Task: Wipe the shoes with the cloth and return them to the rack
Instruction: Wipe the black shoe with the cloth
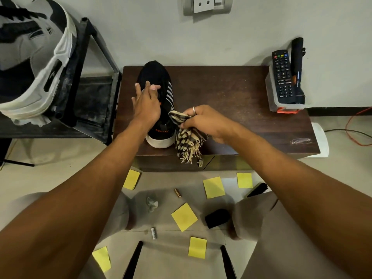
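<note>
Upper left of the frame: a big white, grey and black chunky sneaker (34,63) sits on a dark metal shoe rack (80,77), heel end toward the camera.

Just right of the rack, around the middle of the frame, there's a low dark brown wooden table (241,97) against the wall. On its left end stands a black knit sneaker with white side stripes and a white sole (155,73), toe pointing at the wall and heel at the table's near edge. So that's the shoe being worked on, and it's on the table, not on the rack.

The left hand (145,101) is laid over the top of that black sneaker, fingers mostly straight and spread, not wrapped around anything.

Right next to it, the right hand (205,122) has its fingers curled around a bunched beige-and-black checked cloth with a fringed edge (187,141). The cloth sits just beside the sneaker's right side near the heel, and the fringe hangs over the table's front edge. There's a silver ring (194,110) on one finger.

On the table's far right end, a clear plastic box (270,97) carries a black TV remote (281,75) and a black torch (298,71) side by side.

Across the bottom of the frame, the pale tiled floor has yellow square sticky notes (184,216) scattered about, plus a small white battery (154,232) and a little brass cylinder (177,193).
</note>
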`<state>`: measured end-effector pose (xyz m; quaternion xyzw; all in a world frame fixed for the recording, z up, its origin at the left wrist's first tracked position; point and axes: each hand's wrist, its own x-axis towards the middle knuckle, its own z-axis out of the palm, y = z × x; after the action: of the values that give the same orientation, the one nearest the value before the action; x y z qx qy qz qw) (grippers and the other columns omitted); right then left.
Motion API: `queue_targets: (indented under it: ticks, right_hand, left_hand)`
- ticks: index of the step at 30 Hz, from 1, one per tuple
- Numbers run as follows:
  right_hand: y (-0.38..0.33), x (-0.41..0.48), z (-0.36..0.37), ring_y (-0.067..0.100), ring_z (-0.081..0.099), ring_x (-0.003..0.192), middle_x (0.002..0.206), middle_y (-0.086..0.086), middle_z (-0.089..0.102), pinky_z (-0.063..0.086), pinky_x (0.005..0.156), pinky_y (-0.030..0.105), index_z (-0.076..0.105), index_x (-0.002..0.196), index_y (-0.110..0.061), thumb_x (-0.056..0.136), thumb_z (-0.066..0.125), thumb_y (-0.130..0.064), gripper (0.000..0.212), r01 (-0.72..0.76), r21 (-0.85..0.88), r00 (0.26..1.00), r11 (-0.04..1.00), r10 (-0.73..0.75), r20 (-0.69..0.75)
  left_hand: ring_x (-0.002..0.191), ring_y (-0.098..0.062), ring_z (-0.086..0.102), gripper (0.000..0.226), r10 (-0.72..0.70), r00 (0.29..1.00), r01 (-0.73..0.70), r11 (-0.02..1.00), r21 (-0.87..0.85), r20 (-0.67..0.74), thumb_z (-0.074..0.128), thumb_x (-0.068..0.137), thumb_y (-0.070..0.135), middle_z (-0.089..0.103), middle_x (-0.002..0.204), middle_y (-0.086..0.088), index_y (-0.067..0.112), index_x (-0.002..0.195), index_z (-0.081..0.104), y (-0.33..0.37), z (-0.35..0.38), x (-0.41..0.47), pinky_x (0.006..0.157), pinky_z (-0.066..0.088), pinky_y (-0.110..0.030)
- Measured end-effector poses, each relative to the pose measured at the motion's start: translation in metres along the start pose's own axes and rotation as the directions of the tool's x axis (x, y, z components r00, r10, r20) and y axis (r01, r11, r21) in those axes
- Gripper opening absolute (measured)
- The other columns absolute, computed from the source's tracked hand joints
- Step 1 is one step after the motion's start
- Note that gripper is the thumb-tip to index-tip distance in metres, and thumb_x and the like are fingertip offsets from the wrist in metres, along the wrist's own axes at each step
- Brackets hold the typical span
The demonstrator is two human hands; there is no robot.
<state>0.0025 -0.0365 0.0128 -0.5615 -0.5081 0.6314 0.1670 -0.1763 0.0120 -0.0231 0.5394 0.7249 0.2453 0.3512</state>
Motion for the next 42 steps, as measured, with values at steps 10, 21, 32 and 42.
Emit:
queue_targets:
  ticks: [10,21,32,42]
  right_hand:
    - [0.009,0.015,0.024,0.029,0.075,0.094,0.093,0.014,0.078,0.058,0.093,0.052,0.075,0.096,-0.002,0.091,0.066,-0.015,0.016,-0.116,0.216,0.953,0.969,0.17,-0.251]
    - [0.024,-0.015,0.02,0.034,0.073,0.087,0.087,0.018,0.074,0.059,0.091,0.053,0.07,0.094,-0.002,0.088,0.066,0.001,0.008,-0.257,0.398,0.944,0.881,0.318,-0.093]
    - [0.019,-0.014,0.065,0.023,0.072,0.081,0.1,0.016,0.076,0.061,0.085,0.044,0.07,0.099,-0.006,0.093,0.062,0.0,0.012,-0.166,0.689,0.917,0.705,0.367,-0.155]
    - [0.034,-0.022,0.059,0.028,0.075,0.087,0.098,0.018,0.077,0.062,0.084,0.044,0.074,0.105,-0.004,0.095,0.061,-0.005,0.017,-0.028,0.692,0.917,0.721,0.294,-0.27]
  left_hand:
    - [0.158,-0.023,-0.008,0.052,0.017,0.999,-0.015,0.999,0.05,-0.043,0.012,0.113,0.032,0.018,0.169,-0.008,0.021,0.141,0.055,0.0,0.004,0.002,0.126,-0.007,-0.046]
    - [0.158,-0.023,-0.008,0.053,0.027,0.999,-0.024,0.996,0.088,-0.038,0.011,0.113,0.033,0.018,0.17,-0.005,0.021,0.142,0.053,-0.005,0.005,0.006,0.127,-0.006,-0.047]
    - [0.158,-0.025,-0.004,0.052,0.057,0.994,-0.048,0.994,0.102,-0.088,0.012,0.112,0.03,0.025,0.168,-0.005,0.021,0.139,0.056,-0.006,0.01,0.007,0.126,-0.002,-0.053]
    - [0.158,-0.023,-0.004,0.051,0.047,0.994,-0.035,0.993,0.114,-0.104,0.014,0.112,0.031,0.024,0.168,-0.005,0.021,0.141,0.055,-0.008,0.011,0.01,0.127,-0.001,-0.05]
